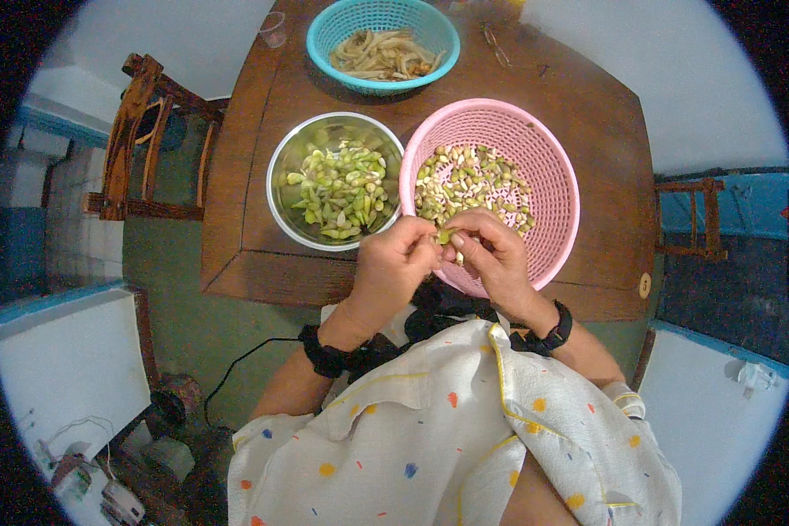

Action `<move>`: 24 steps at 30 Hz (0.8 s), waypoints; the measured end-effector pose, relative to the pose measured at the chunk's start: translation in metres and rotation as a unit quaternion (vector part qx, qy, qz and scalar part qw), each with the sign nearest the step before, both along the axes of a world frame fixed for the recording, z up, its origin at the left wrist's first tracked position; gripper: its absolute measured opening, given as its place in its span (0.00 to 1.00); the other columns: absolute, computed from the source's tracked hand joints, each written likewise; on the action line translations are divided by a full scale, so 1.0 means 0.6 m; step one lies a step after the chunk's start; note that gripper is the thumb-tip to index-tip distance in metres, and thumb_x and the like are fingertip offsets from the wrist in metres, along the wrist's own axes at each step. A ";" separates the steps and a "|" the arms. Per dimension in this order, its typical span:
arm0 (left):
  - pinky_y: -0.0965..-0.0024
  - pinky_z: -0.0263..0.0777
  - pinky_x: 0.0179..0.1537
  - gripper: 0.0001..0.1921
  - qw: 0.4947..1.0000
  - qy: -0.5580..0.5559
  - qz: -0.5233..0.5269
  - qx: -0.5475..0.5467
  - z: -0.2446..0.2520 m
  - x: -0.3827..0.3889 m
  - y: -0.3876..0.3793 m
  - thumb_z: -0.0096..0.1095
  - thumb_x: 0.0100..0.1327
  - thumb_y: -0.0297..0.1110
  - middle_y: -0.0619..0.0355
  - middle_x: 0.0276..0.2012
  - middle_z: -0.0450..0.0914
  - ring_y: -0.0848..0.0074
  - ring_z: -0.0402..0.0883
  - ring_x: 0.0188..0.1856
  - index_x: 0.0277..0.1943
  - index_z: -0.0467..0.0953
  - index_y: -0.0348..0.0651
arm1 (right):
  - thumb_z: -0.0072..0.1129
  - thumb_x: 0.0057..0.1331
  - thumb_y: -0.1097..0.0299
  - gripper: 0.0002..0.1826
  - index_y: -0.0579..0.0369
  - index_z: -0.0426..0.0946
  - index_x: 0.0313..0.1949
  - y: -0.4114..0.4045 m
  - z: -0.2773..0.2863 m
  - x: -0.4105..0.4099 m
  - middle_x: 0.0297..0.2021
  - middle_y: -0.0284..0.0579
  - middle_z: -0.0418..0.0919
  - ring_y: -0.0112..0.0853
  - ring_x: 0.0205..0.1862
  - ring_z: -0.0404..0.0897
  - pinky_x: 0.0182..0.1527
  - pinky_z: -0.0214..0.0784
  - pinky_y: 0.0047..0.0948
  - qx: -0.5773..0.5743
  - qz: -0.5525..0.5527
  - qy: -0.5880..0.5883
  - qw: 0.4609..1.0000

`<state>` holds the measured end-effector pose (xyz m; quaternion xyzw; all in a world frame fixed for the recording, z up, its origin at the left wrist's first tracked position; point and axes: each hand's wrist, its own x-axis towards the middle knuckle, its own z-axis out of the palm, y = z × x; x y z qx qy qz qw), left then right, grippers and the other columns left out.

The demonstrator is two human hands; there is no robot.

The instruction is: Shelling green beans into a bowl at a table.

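Note:
A green bean pod (444,235) is pinched between both hands over the near left rim of a pink plastic basket (555,197). My left hand (394,260) grips the pod's left end; my right hand (496,256) holds its other side with thumb and fingers. A pale bean (459,258) shows just under the right thumb. Shelled beans (467,177), whitish and green-brown, lie in the pink basket. Touching the basket on the left, a stainless steel bowl (279,217) holds many green pods (342,184). Both wrists wear black bands.
A turquoise plastic basket (384,85) with pale, limp strips stands at the back of the wooden table (289,269). A clear plastic cup (273,29) is at the back left. Wooden chairs (148,144) flank the table. A black cable (237,361) hangs at the lower left.

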<state>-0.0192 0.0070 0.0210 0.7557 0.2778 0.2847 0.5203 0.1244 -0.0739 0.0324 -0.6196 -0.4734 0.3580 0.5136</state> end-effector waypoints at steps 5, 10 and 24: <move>0.77 0.77 0.26 0.08 0.895 -0.106 0.039 -0.432 -0.003 -0.012 0.023 0.44 0.61 0.23 0.51 0.28 0.77 0.74 0.79 0.26 0.38 0.71 0.34 | 0.51 0.60 0.77 0.07 0.62 0.74 0.38 -0.001 0.001 0.002 0.36 0.42 0.75 0.25 0.37 0.73 0.39 0.66 0.24 -0.020 -0.023 0.199 0.979; 0.75 0.77 0.29 0.09 0.905 -0.109 0.010 -0.412 -0.008 -0.018 0.021 0.43 0.61 0.23 0.53 0.29 0.77 0.76 0.78 0.27 0.42 0.70 0.33 | 0.51 0.59 0.78 0.08 0.62 0.74 0.38 0.004 -0.010 0.007 0.37 0.43 0.75 0.27 0.40 0.73 0.42 0.65 0.25 -0.012 -0.001 0.133 0.991; 0.79 0.73 0.26 0.05 0.922 -0.041 0.002 -0.386 -0.007 -0.021 0.021 0.49 0.60 0.21 0.54 0.27 0.78 0.80 0.77 0.24 0.38 0.71 0.31 | 0.53 0.58 0.76 0.05 0.62 0.74 0.35 0.023 -0.020 -0.007 0.33 0.43 0.74 0.29 0.35 0.73 0.38 0.65 0.25 -0.013 0.055 0.030 0.998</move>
